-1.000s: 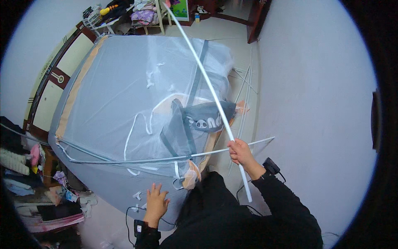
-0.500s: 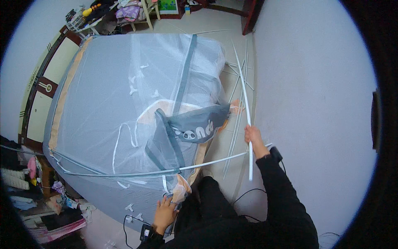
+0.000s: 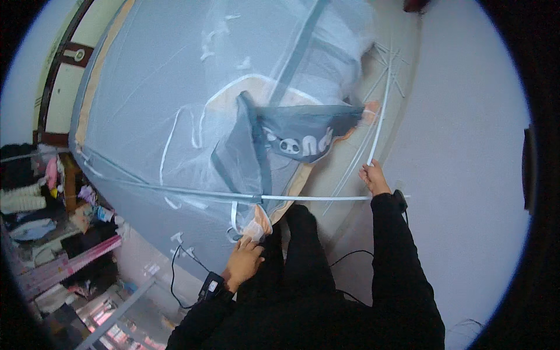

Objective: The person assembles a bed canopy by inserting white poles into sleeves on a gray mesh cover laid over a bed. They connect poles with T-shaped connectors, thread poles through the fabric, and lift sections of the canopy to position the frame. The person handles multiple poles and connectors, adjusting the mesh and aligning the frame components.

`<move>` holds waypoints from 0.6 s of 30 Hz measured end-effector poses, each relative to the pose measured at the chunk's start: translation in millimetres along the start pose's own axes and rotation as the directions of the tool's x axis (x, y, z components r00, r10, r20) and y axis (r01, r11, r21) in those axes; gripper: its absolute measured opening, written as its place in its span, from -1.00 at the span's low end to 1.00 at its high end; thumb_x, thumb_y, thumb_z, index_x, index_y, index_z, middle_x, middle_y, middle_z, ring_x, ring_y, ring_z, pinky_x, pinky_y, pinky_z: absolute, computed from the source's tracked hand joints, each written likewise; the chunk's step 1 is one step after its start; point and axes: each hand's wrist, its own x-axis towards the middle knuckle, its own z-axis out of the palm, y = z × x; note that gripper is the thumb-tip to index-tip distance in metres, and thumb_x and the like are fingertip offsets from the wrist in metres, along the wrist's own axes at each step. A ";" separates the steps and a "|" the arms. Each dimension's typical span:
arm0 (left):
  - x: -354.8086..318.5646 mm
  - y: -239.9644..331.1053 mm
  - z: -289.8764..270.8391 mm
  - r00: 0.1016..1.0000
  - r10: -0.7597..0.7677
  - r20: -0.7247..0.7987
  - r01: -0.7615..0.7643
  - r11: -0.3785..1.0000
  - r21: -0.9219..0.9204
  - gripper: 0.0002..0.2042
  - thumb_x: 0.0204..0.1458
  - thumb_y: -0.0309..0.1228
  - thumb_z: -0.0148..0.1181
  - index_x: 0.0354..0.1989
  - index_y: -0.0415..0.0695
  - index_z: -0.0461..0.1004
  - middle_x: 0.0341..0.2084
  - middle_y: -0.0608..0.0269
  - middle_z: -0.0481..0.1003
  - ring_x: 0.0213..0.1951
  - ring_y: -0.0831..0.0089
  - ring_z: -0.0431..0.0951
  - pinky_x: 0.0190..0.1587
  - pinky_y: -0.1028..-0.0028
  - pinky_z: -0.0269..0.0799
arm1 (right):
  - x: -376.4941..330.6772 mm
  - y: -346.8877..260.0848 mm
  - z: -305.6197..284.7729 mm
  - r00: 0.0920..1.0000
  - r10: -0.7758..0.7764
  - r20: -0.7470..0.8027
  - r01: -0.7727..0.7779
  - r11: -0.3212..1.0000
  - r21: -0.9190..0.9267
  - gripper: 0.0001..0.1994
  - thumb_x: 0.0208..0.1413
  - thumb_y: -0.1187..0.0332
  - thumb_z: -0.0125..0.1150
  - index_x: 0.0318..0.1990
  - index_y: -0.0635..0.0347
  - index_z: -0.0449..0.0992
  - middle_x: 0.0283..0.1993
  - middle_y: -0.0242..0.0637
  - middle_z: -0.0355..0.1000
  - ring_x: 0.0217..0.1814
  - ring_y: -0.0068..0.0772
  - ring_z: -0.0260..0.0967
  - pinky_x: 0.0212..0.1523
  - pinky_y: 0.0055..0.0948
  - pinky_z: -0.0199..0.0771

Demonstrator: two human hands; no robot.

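Observation:
My right hand (image 3: 373, 178) is closed around the near end of a long white pole (image 3: 382, 119), which slants up and away over the floor. Beneath my right wrist passes another white pole (image 3: 318, 198); it runs left into a grey-green fabric sleeve along the near edge of a sheer mosquito net (image 3: 192, 151). My left hand (image 3: 245, 262) lies with its fingers a little apart against a bunched peach fabric corner (image 3: 258, 224) of the net. A grey panel with a panda print (image 3: 312, 137) is folded over the net's right side.
The net is spread over a grey-covered bed (image 3: 146, 219), with white plastic connectors (image 3: 186, 251) at its near edge. More white poles (image 3: 350, 169) lie on the floor beside the wall (image 3: 466, 175). Clothes fill a shelf (image 3: 35, 201) at left. A black cable (image 3: 174, 280) hangs by my left wrist.
My view has tilted nearer and left. My right hand now grips the pole at its near end; before, a length stuck out below the hand. My left hand has moved up against the peach corner.

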 end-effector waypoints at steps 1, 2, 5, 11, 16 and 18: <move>0.7 -1.2 1.2 0.998 -0.029 0.055 0.029 1.000 0.007 -0.65 0.06 -0.28 0.13 0.02 -0.09 0.41 0.08 0.12 0.36 0.23 0.04 0.21 0.22 0.03 0.13 | 2.9 11.4 -0.1 1.000 -0.014 0.016 0.015 0.997 -0.071 -0.66 0.17 0.39 0.01 0.10 0.18 0.30 -0.23 -0.27 0.38 -0.31 -0.36 0.38 -0.36 -0.44 0.46; 1.4 -2.5 2.7 0.998 -0.028 0.060 0.029 1.000 -0.008 -0.66 0.06 -0.28 0.13 0.01 -0.09 0.41 0.07 0.12 0.36 0.23 0.05 0.22 0.21 0.03 0.14 | 5.6 24.7 -1.0 1.000 -0.013 0.012 0.015 0.990 -0.139 -0.63 0.16 0.36 0.03 0.13 0.17 0.29 -0.19 -0.23 0.39 -0.29 -0.30 0.39 -0.30 -0.41 0.47; 2.4 -7.3 4.9 0.998 -0.038 0.056 0.041 0.998 -0.050 -0.69 0.07 -0.28 0.11 -0.03 -0.10 0.42 0.03 0.12 0.39 0.20 0.07 0.26 0.21 0.04 0.16 | -1.2 64.9 -7.2 0.949 -0.151 0.276 0.302 0.684 -0.664 -0.57 0.14 0.28 0.09 0.15 0.20 0.30 -0.12 -0.09 0.40 -0.18 -0.13 0.41 -0.14 -0.30 0.47; -8.7 -16.7 9.5 0.994 -0.104 0.041 0.107 0.991 -0.079 -0.70 0.07 -0.29 0.11 -0.04 -0.09 0.42 -0.02 0.12 0.42 0.12 0.13 0.35 0.16 0.09 0.21 | -39.1 111.5 0.0 0.805 0.116 0.582 0.550 0.222 -0.805 -0.48 0.08 0.14 0.18 0.14 0.21 0.32 -0.02 0.01 0.38 0.00 0.03 0.38 0.07 -0.06 0.33; -32.2 -33.7 18.6 0.988 -0.153 0.035 0.156 0.984 -0.081 -0.70 0.06 -0.28 0.12 -0.04 -0.08 0.43 -0.09 0.13 0.45 0.00 0.12 0.43 0.12 0.10 0.25 | -68.4 111.1 10.2 0.758 -0.061 0.650 0.628 -0.203 -0.751 -0.46 -0.01 0.19 0.26 0.15 0.12 0.34 0.05 -0.14 0.38 0.16 -0.09 0.30 0.24 0.13 0.06; -42.6 -41.6 23.8 0.984 -0.168 0.060 0.172 0.983 -0.070 -0.70 0.06 -0.27 0.12 -0.04 -0.08 0.43 -0.12 0.13 0.46 -0.02 0.13 0.45 0.11 0.11 0.26 | -71.2 114.2 15.0 0.753 -0.064 0.654 0.613 -0.294 -0.734 -0.45 -0.05 0.23 0.28 0.15 0.08 0.35 0.07 -0.19 0.37 0.20 -0.14 0.26 0.28 0.18 -0.04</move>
